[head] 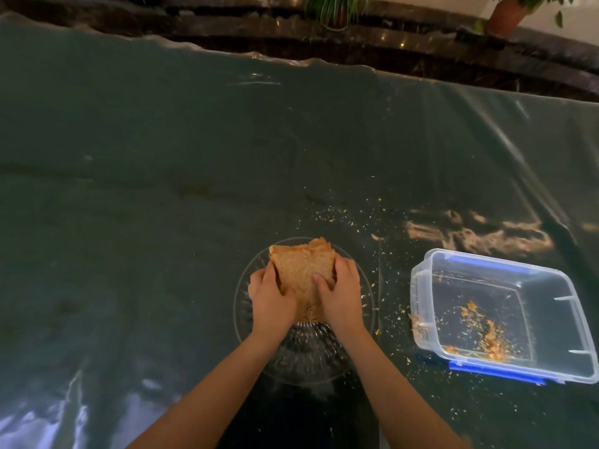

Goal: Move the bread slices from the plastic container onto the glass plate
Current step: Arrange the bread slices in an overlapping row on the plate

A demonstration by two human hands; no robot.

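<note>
Bread stack over the plate, pinned between both hands.

The bread slices [299, 270] sit as one stack over the centre of the glass plate [246, 322], long axis running away from us. Our left hand [270, 298] and right hand [340, 294] clamp opposite flanks, equally near, so we judge the release is simply outward, each to its own side. Whether the stack rests or hovers we cannot tell. The plastic container [499, 315] lies well apart to the right, holding only crumbs [489, 338].
</note>
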